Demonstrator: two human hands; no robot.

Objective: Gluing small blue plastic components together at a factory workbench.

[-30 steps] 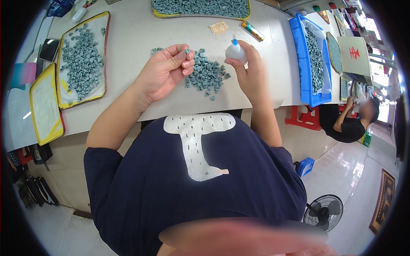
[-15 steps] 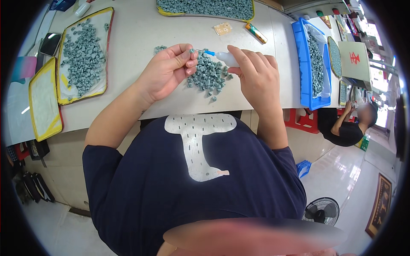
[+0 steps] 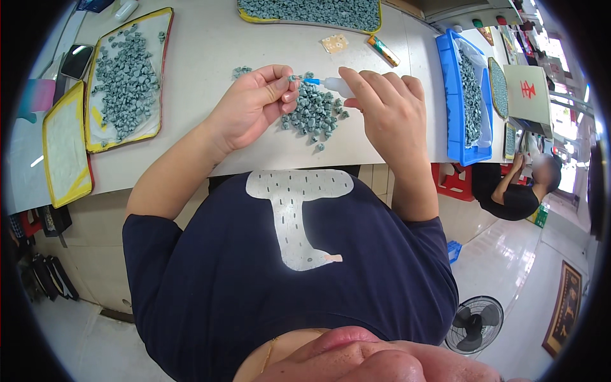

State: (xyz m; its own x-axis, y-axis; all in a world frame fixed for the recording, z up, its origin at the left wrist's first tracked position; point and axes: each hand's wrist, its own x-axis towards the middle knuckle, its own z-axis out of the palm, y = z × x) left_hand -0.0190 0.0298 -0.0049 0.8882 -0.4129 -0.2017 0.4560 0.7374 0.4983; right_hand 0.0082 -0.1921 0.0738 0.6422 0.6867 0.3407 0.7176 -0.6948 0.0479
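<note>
My left hand [image 3: 258, 105] pinches a small grey-green piece [image 3: 293, 78] between thumb and fingertips. My right hand [image 3: 389, 113] is wrapped round a white squeeze bottle [image 3: 337, 84] with a blue needle tip [image 3: 312, 81]. The tip points left, close to the pinched piece; whether they touch I cannot tell. Below the bottle lies a loose pile of similar grey-green pieces [image 3: 315, 114] on the white table [image 3: 210, 60]. A smaller cluster [image 3: 241, 72] sits just beyond my left hand, partly hidden by it.
At left, a yellow-edged tray [image 3: 159, 95] holds more pieces, beside another yellow-edged tray [image 3: 67, 153] and a phone [image 3: 77, 62]. A filled tray [image 3: 312, 27] stands at the far side, near a patterned packet [image 3: 335, 43] and a green-orange tube [image 3: 383, 50]. A blue bin [image 3: 453, 114] bounds the right.
My right hand has shifted slightly right. The pinched piece sits a little further right and lower at my left fingertips, and the bottle tip still points at it.
</note>
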